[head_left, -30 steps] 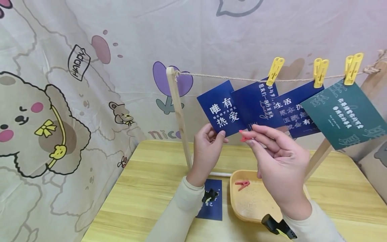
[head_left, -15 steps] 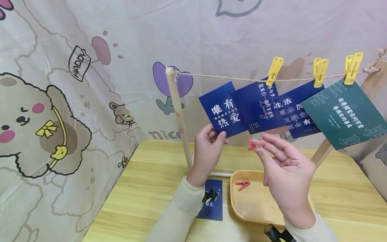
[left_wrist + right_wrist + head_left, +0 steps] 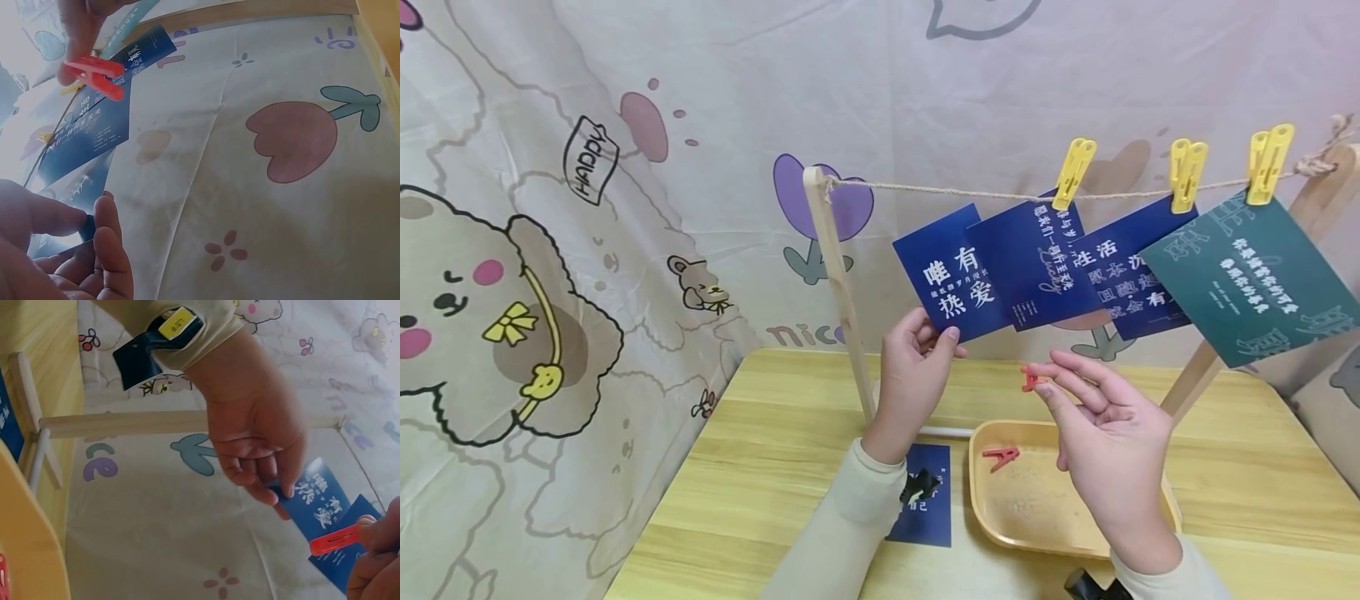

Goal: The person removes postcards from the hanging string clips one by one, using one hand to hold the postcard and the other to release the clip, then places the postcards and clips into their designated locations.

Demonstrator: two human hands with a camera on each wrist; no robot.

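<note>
In the head view my left hand (image 3: 916,371) pinches the lower corner of a blue card (image 3: 951,279) with white characters between thumb and fingers. This card's upper edge lies below the twine (image 3: 925,191), left of a second blue card (image 3: 1033,267) that it meets or overlaps. My right hand (image 3: 1116,450) pinches a small red clothespin (image 3: 1030,379) at its fingertips, below the cards and apart from them. In the left wrist view the red clothespin (image 3: 97,75) shows near the hanging cards. The right wrist view shows the left thumb on the card (image 3: 315,497).
Yellow clothespins (image 3: 1074,173) hold two blue cards and a green card (image 3: 1255,279) on the twine, strung between wooden posts (image 3: 838,287). A yellow tray (image 3: 1000,521) holding a red clothespin (image 3: 1002,457) stands on the table. Another blue card (image 3: 934,517) lies left of it.
My right hand has drawn back from the blue card, moving down and slightly right with the red clothespin. My left hand keeps its pinch on the card and has hardly moved.
</note>
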